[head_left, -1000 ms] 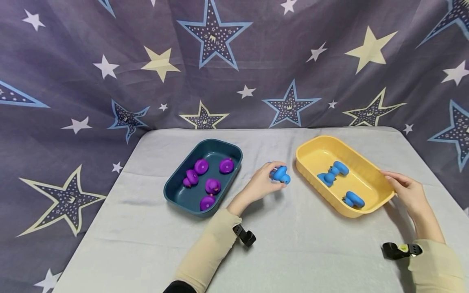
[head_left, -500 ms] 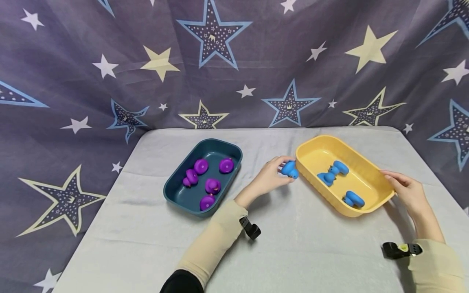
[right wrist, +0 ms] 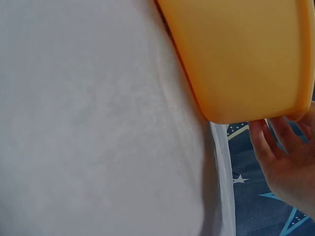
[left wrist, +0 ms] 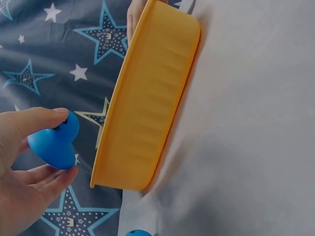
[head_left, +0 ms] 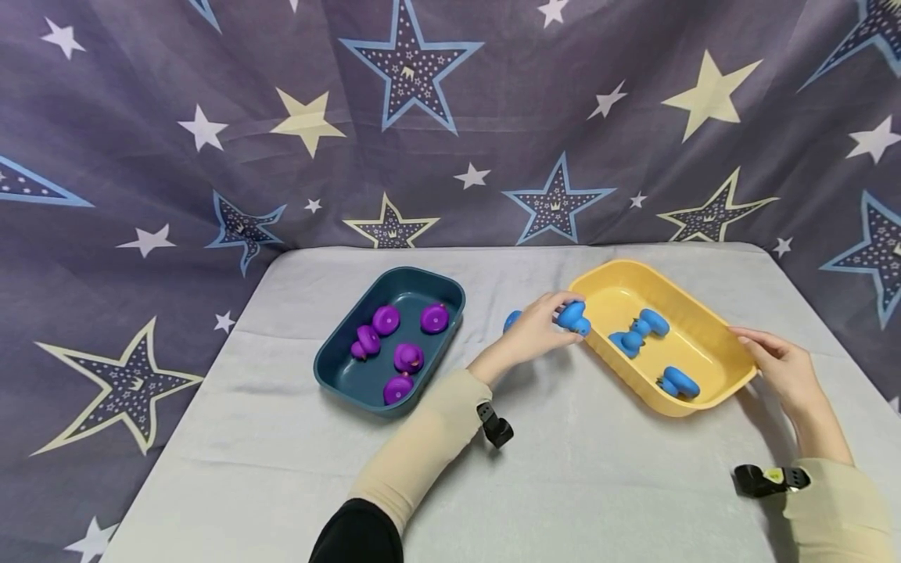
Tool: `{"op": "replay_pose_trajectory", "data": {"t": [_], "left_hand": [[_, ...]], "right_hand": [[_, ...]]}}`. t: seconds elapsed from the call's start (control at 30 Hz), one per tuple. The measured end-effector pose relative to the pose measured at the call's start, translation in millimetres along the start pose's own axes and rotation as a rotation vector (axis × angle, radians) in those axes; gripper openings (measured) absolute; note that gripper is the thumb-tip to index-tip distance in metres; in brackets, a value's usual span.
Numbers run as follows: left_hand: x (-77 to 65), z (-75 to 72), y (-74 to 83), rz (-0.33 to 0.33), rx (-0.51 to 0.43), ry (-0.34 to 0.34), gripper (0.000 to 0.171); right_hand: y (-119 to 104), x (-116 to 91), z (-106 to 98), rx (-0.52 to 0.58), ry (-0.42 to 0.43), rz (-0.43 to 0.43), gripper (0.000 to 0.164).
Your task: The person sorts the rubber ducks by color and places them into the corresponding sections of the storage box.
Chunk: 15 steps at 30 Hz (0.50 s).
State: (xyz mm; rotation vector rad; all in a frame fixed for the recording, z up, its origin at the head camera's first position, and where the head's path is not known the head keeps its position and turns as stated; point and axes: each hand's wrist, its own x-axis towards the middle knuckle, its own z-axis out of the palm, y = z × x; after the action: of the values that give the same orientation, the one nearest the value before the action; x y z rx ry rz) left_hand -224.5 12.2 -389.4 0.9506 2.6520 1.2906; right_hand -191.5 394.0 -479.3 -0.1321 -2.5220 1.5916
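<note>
In the head view my left hand point(head_left: 536, 328) pinches a blue rubber duck point(head_left: 573, 317) beside the near-left rim of a yellow tub point(head_left: 598, 344). The left wrist view shows the thumb and fingers point(left wrist: 49, 189) on opposite sides of that duck, above table level and outside the tub wall. My right hand point(head_left: 791, 375) holds the tub's right end at the rim; in the right wrist view its fingers point(right wrist: 263, 142) lie against the outer wall. Several blue ducks point(head_left: 655, 321) lie inside the tub. Another blue duck point(head_left: 512, 319) shows partly behind my left hand on the table.
A dark teal tub point(head_left: 338, 385) holding several purple rubber ducks point(head_left: 408, 357) stands to the left of my left forearm. Pale cloth covers the table point(head_left: 563, 485). A star-patterned curtain point(head_left: 450, 172) hangs behind the table and at its sides.
My left hand has moved right with the blue duck, up to the yellow tub's rim. The other blue duck behind it has come into view. The right hand and both tubs have stayed put.
</note>
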Motion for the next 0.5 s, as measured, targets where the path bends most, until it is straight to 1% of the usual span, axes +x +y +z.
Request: {"op": "replay_pose_trajectory", "data": {"t": [0.1,0.27,0.4,0.5], "left_hand": [[4.9,2.4,1.3,0.002,-0.012,-0.015,0.053],[11.3,5.8,2.5,-0.006,-0.005,-0.024,0.053],[15.9,7.9,3.2,-0.014,0.009,-0.02,0.054],[19.7,9.9,3.6,-0.007,0.013,-0.024,0.054]], "right_hand": [[-1,-2,-1,-0.013,0.0,0.012,0.042],[-8,-5,-1,-0.038,-0.011,0.023,0.041],[-6,-3,-1,-0.042,-0.011,0.022,0.043],[-3,-2,-1,-0.021,-0.004,0.022,0.045]]}}
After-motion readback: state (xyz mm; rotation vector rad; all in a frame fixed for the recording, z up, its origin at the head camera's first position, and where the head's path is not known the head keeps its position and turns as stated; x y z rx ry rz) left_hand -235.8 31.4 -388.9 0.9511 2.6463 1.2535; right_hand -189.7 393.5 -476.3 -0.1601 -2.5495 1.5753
